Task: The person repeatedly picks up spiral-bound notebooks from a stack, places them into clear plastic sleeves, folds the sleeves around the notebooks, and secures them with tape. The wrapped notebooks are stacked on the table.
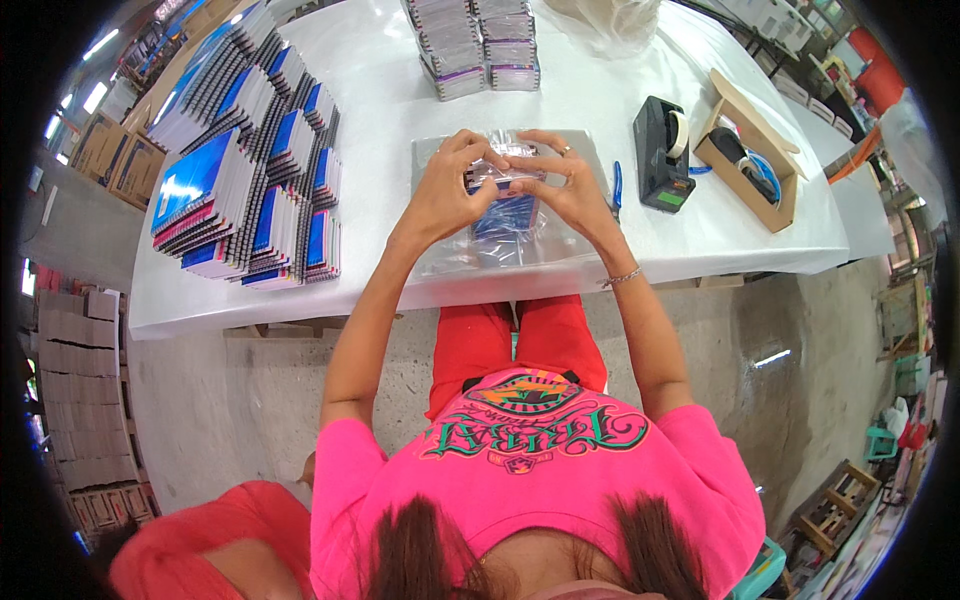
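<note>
In front of me, a small bundle of spiral notebooks (505, 220) with a blue cover sits in clear plastic film. My left hand (452, 188) grips its far left side, thumb and fingers curled round it. On the other side, my right hand (562, 185) holds the same bundle, its fingers bent over the far end and almost meeting the left fingers. Beneath the bundle lies a layer of clear plastic sheets or bags (440, 250), reaching to the table's front edge. Glare on the film and my fingers hide part of the notebooks.
The white table (370, 130) bears tall piles of blue spiral notebooks (245, 180) on the left. Wrapped bundles (480, 50) stand at the back. Right are a blue-handled tool (617, 190), a black tape dispenser (662, 160) and an open cardboard box (775, 205). Someone in red (215, 545) is lower left.
</note>
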Motion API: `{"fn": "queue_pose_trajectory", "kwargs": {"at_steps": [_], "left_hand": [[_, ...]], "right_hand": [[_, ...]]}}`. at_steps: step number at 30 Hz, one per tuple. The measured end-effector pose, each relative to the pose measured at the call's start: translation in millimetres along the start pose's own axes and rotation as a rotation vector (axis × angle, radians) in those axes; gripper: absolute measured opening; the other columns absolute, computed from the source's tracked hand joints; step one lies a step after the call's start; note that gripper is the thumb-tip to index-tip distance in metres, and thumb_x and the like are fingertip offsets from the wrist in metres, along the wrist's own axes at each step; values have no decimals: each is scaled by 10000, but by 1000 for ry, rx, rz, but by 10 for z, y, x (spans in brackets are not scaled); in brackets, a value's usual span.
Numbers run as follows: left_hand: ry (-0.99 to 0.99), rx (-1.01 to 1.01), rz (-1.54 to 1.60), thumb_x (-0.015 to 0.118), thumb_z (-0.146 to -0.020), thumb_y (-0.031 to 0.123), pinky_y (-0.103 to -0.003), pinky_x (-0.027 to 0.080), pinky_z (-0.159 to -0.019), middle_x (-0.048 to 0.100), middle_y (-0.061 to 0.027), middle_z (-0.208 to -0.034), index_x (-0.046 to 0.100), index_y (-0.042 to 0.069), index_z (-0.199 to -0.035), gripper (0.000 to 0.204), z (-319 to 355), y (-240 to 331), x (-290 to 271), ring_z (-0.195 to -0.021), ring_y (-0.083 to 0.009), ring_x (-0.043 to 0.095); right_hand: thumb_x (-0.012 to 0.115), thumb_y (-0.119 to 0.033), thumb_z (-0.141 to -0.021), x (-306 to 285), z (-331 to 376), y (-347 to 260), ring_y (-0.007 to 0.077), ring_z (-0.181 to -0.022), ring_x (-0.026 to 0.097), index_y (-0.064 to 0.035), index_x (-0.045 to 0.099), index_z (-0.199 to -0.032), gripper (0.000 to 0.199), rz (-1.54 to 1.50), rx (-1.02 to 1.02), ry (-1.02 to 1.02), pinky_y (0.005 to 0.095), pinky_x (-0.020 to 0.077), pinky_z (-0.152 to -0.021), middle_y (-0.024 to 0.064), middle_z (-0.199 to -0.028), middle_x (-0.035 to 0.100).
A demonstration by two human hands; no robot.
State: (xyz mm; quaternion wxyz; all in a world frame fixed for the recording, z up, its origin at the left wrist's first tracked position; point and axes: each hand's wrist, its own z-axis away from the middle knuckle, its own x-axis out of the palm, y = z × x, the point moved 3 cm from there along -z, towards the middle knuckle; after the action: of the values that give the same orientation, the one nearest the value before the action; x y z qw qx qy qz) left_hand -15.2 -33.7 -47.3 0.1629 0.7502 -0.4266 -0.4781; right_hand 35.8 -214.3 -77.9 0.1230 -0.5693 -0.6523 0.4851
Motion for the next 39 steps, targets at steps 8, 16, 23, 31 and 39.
{"fn": "queue_pose_trajectory", "kwargs": {"at_steps": [8,16,23,31,39], "left_hand": [[128,83,-14,740,-762,23,-334,534,-828,644,-92,-1024,738,66,-980,223,218,-122,142,-1009,-249,628],[258,196,-79,724,-772,-15,-324,547,-773,646,-69,-999,745,82,-967,220,291,-132,247,-1013,-220,621],[333,228,-76,725,-755,-2,-376,490,-860,652,-69,-933,716,59,-913,170,329,-153,278,-961,-245,632],[351,137,116,724,-756,-14,-363,501,-888,662,-70,-878,701,56,-852,121,305,-149,294,-949,-237,651],[326,276,-129,680,-789,-2,-475,411,-1042,606,-42,-865,647,86,-826,101,292,-164,236,-930,-223,621]], "right_hand": [[762,-231,-771,142,210,20,296,-1214,448,-203,727,-1128,360,305,-81,230,436,296,-1062,110,-1330,539],[658,-385,-884,-1576,772,982,260,-919,564,-85,683,-1084,361,972,449,867,403,446,-813,128,-990,648],[729,-413,-841,-2026,936,1230,114,-628,529,-48,718,-844,366,-6,821,607,260,436,-598,25,-786,665],[747,-321,-843,-2070,893,1202,108,-683,531,-110,666,-785,233,3,750,636,245,408,-688,-13,-753,625],[660,-218,-917,-1478,1079,888,100,-625,562,-31,629,-910,190,-296,583,1010,262,496,-643,25,-766,632]]}}
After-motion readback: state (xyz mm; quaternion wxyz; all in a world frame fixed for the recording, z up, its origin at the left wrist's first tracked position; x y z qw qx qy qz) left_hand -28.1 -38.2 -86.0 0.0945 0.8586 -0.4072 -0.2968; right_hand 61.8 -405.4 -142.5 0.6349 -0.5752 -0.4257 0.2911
